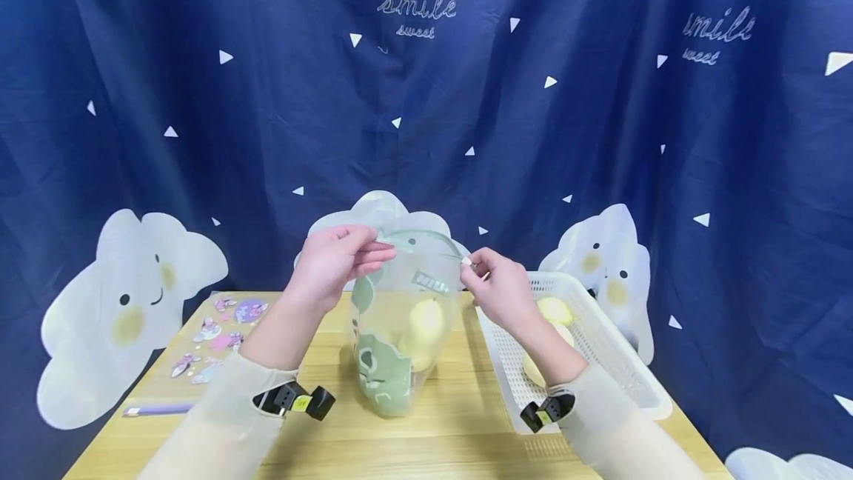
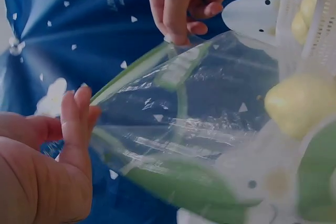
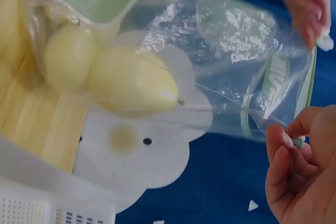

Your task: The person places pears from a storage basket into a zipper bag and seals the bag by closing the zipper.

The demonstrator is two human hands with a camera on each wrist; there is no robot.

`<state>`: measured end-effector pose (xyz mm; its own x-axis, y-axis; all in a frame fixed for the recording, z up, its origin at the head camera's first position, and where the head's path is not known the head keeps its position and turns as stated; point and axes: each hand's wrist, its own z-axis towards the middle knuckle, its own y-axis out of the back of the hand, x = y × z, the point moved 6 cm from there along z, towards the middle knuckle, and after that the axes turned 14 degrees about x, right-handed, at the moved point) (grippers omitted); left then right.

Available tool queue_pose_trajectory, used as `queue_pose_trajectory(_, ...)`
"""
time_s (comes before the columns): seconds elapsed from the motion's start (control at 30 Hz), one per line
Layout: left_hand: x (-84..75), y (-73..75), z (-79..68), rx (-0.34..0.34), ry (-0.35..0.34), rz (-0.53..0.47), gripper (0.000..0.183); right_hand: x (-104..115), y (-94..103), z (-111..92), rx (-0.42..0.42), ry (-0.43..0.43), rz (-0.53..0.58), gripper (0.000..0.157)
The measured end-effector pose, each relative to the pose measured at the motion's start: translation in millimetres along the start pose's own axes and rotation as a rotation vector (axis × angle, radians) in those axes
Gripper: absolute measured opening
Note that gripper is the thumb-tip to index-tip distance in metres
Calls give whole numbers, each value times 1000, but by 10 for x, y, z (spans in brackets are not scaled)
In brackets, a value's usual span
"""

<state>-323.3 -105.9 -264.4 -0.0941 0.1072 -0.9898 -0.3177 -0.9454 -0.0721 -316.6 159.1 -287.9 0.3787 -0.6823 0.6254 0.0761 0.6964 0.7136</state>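
A clear plastic zip bag (image 1: 389, 376) with green cartoon print stands upright over the table, its top edge held up between both hands. Several pale yellow fruits (image 3: 134, 80), shaped like lemons or pears, lie in its lower part. My left hand (image 1: 336, 261) pinches the left corner of the bag's mouth, the other fingers stretched out. At the opposite corner, my right hand (image 1: 500, 287) pinches the zip edge between thumb and fingertips, beside a small white slider (image 1: 466, 261).
On the right, a white perforated basket (image 1: 649, 391) holds more yellow fruits (image 1: 555, 310). A flat sheet or bag with pink and purple pictures (image 1: 223, 328) lies at the table's left, with a purple strip (image 1: 160, 410) along its near edge. Behind hangs a blue curtain (image 1: 426, 110).
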Motion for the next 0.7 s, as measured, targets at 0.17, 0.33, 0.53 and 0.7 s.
queue_pose_trajectory(0.17,5,-61,-112,126,43,146,31,-125,1,4,89,13,-1,13)
queue_pose_trajectory(0.33,76,90,-154,182,82,231,35,-178,-30,-51,149,39,28,11)
queue_pose_trajectory(0.53,187,466,-52,-21,47,278,39,-188,-7,-87,153,52,45,8)
queue_pose_trajectory(0.7,410,601,154,-33,69,389,43,-203,-11,-115,157,51,49,8)
